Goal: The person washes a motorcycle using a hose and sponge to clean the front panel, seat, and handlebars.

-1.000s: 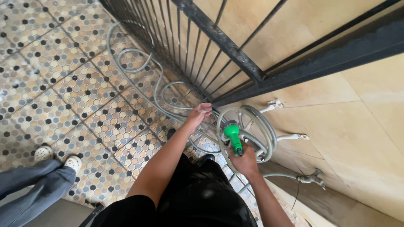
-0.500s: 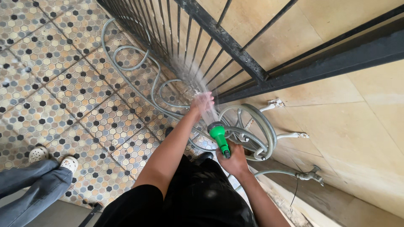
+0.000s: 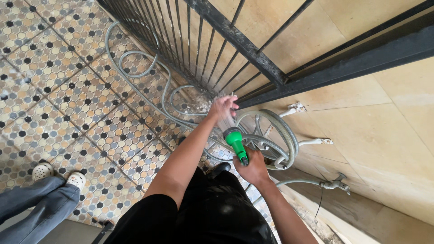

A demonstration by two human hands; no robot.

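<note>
1. The right hand is closed in a firm grip around the handle of a green spray nozzle, whose round head points up and away from the person.
2. The green spray nozzle sits just in front of the person's dark trousers, above the hexagon-patterned floor tiles, and a fine spray of water leaves its head.
3. The left hand is stretched out past the nozzle head with fingers loosely spread, grasping nothing; the spray reaches its palm.
4. A grey garden hose lies in wide loops across the tiles beside a black metal gate, and more of it is wound in a coil on white wall brackets just beyond the right hand.
5. A metal tap juts from the beige tiled wall low to the right, with a length of hose joined to it.
6. At the lower left stands another person, seen only as grey trouser legs and pale clogs, well apart from the hands.
7. No package, label, sign or container can be made out in this view.
</note>
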